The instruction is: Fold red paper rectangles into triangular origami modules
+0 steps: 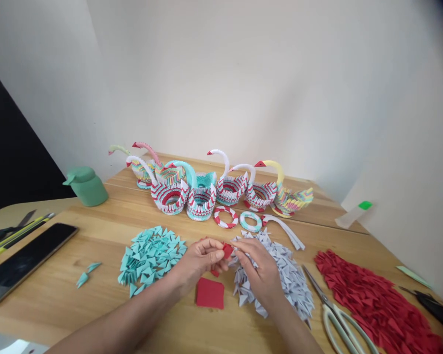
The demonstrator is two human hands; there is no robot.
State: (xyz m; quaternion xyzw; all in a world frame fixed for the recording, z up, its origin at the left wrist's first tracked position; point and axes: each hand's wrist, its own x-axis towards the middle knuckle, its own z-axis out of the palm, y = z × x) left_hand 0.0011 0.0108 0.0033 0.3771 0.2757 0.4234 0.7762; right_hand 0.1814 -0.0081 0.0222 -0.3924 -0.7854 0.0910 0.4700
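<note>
My left hand (203,258) pinches a small folded red paper piece (228,250) between thumb and fingers. On its other side, the fingertips of my right hand (256,265) are at the edge of the same piece. A stack of red paper rectangles (210,293) lies on the table just below my hands. More red paper shows partly behind my left hand. Left of my hands is a pile of teal folded triangles (151,258); a pile of pale grey-lilac triangles (291,280) spreads under and beside my right hand.
Several paper swans (170,196) stand along the back, with two paper rings (250,221) and a white swan neck (286,231) before them. Scissors (334,309) and a red triangle pile (376,300) lie right; a phone (25,260) and green container (86,187) are left.
</note>
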